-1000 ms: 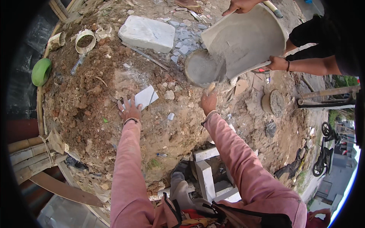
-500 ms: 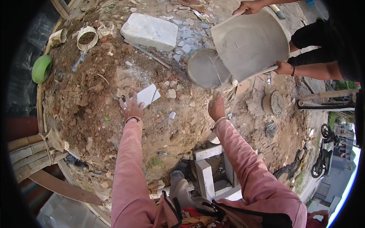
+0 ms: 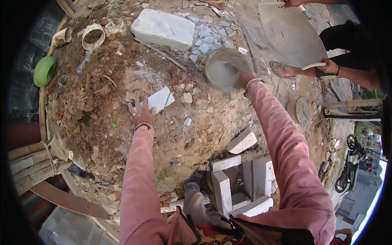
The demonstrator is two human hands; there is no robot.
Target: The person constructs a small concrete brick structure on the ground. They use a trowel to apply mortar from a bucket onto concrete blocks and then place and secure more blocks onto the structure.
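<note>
My left hand (image 3: 143,115) lies on the dirt with fingers spread, touching or just beside broken white tile pieces (image 3: 161,99). My right hand (image 3: 246,79) reaches into a round cement-coated basin (image 3: 214,69) of grey mix, closed on a trowel whose blade is partly sunk there. Beyond it, another person's hands (image 3: 332,67) hold a large curved, cement-smeared tray (image 3: 288,30) above the ground. Below my right forearm, pale blocks (image 3: 221,194) form a square around a hole, with a loose block (image 3: 241,141) just above.
A long white block (image 3: 161,28) lies beside grey rubble (image 3: 206,38). At left are PVC pieces (image 3: 90,43), a green round object (image 3: 44,71), bamboo poles (image 3: 26,153). At right: a cement-filled round container (image 3: 303,109), bamboo bars (image 3: 355,104), motorbikes (image 3: 347,171).
The other person's tray has lifted away from the basin toward the upper right, tilted up. My right hand has moved up and right into the basin with the trowel. My left hand stays put.
</note>
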